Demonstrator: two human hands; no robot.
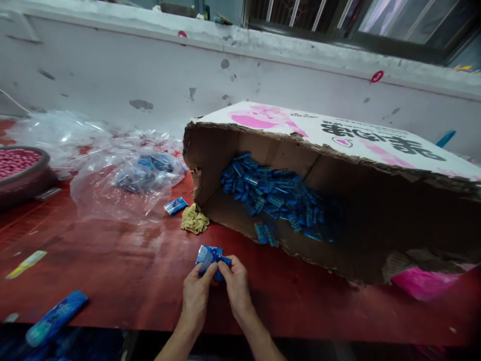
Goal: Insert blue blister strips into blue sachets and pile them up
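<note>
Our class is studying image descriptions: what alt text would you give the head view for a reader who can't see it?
A left hand and right hand pinch blue packaging over a red table. Beyond, an open, ragged carton holds a blue heap; clear bags and a bowl of pink pieces lie left.

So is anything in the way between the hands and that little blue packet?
Nothing that shows: the left hand and right hand both pinch the blue packet directly. The yellowish crumpled lump lies beyond it, not between.
</note>
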